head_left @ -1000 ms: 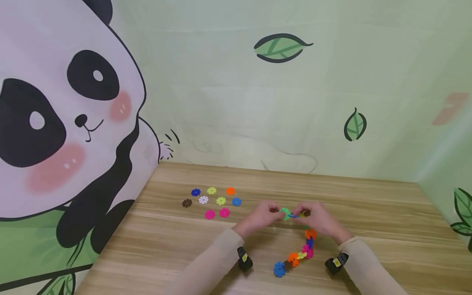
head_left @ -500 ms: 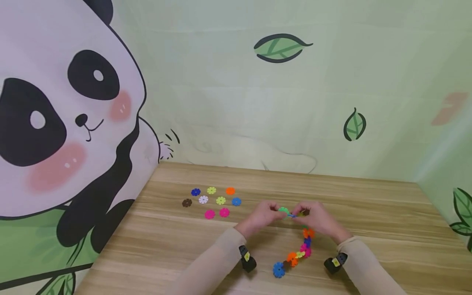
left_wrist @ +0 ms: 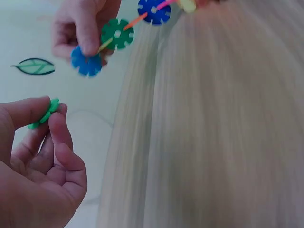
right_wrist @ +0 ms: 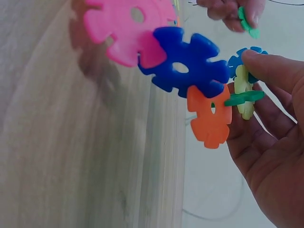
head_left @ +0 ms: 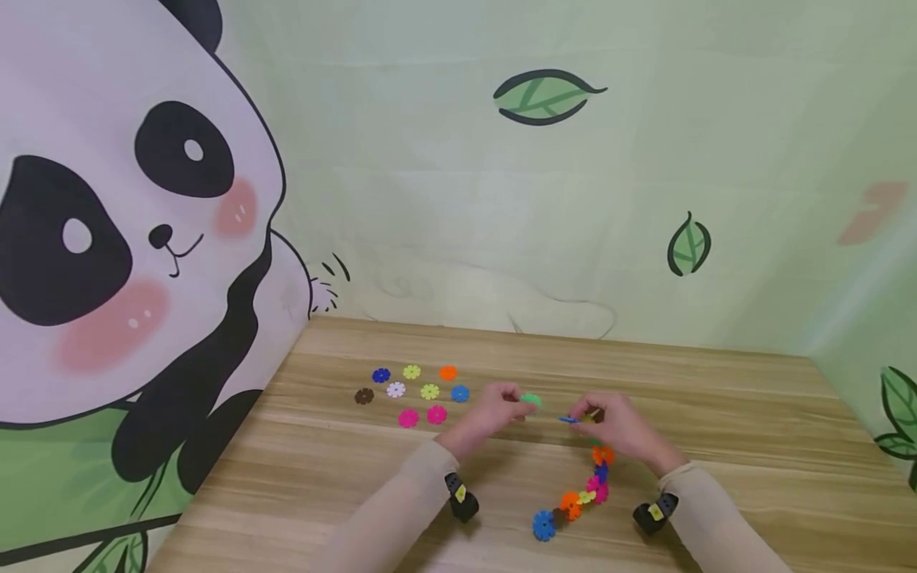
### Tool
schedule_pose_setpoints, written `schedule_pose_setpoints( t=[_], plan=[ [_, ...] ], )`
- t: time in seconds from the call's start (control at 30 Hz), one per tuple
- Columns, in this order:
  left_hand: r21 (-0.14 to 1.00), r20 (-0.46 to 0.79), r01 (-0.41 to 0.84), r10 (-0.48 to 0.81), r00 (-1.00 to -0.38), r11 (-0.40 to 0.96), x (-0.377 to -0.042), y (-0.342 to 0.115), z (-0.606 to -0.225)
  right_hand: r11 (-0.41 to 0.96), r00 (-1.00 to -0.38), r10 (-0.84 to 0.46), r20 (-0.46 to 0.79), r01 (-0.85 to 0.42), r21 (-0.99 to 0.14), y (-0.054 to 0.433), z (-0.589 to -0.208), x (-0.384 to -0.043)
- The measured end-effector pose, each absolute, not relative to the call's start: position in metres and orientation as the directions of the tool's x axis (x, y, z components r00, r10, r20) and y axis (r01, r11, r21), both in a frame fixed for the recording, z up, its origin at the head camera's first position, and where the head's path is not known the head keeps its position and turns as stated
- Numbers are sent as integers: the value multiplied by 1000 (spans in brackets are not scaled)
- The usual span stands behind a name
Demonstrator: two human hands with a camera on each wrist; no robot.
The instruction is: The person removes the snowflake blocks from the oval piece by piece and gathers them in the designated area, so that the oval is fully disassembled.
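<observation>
Disc (head_left: 532,399), green, in left hand (head_left: 494,414)

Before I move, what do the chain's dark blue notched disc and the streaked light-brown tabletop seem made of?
Dark blue disc: probably smooth plastic, low sheen, from its even colour and rounded edges.
Tabletop: looks matte, streaked grain; wood or laminate, unclear.

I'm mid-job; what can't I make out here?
Light green disc: left wrist view, partly covered by left hand.
Blue disc: left wrist view, upper edge hidden by right hand.
Chain: left wrist view, far end cut by top edge.
Pink disc: right wrist view, cut by top edge.
</observation>
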State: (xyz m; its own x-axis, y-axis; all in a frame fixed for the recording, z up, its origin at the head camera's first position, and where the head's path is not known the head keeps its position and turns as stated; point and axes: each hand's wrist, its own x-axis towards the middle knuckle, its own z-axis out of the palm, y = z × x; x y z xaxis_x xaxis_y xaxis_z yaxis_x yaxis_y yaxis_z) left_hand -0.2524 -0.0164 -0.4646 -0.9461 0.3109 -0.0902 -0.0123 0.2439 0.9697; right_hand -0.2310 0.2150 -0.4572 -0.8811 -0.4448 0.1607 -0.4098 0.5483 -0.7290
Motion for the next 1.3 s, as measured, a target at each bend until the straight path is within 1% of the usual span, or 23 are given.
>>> schedule_pose_setpoints(
  t=[0.23, 0.43, 0.67, 0.83, 0.97, 1.07, 1.2, 1.3],
  plan=[
    [970, -73, 6, 319, -945, 241, -257, -58, -461, 553, -883, -435, 176, -416, -722, 216, -458, -230],
    [956, -58, 26, 273, -960, 292, -261, -93, -461, 561, -890, -423, 170, -404, -722, 218, -460, -230],
    [947, -68, 6, 221, -973, 321, -262, -129, -463, 563, -893, -419, 165, -398, -725, 221, -462, -231],
    [919, -72, -2, 164, -984, 394, -262, -151, -466, 555, -892, -419, 169, -399, -730, 222, -462, -231],
    [878, -51, 24, 143, -988, 479, -261, -168, -467, 557, -890, -422, 174, -405, -725, 223, -463, -231],
    [858, -34, 49, 151, -988, 512, -260, -180, -468, 564, -893, -418, 167, -399, -723, 224, -462, -231],
    [874, -40, 54, 181, -983, 483, -261, -192, -472, 550, -894, -421, 156, -388, -740, 224, -459, -229],
    [868, -43, 55, 185, -982, 493, -262, -200, -473, 527, -890, -429, 156, -387, -757, 224, -457, -228]
  ],
)
